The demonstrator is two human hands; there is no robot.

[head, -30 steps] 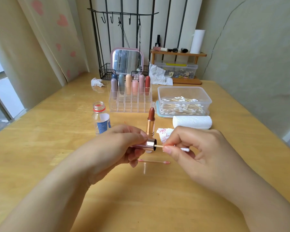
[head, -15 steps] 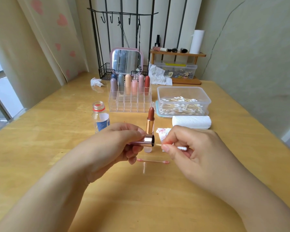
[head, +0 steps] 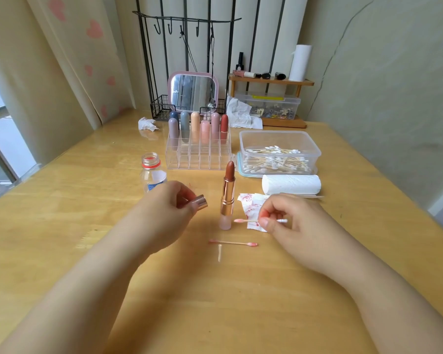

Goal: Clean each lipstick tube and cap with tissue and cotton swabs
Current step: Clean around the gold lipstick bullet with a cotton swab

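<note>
An uncapped lipstick tube (head: 227,198) stands upright on the wooden table (head: 62,205), its brown-red stick extended. My left hand (head: 169,213) grips its rose-gold cap (head: 199,202) just left of the tube. My right hand (head: 289,223) pinches a cotton swab (head: 243,221) whose pink-stained tip points at the tube's base. A stained tissue (head: 250,208) lies under my right hand. A used swab (head: 232,243) and a broken stick (head: 219,252) lie in front of the tube.
Behind stand a clear organiser (head: 198,152) with several capped lipsticks, a tub of cotton swabs (head: 278,154), a tissue roll (head: 290,184) and an open small bottle (head: 152,172). A mirror (head: 192,92), wire rack, crumpled tissues and a wooden shelf line the back.
The swab has come out of the cap. My left hand moved left with the cap and my right hand drew the swab right and down, showing its pink tip.
</note>
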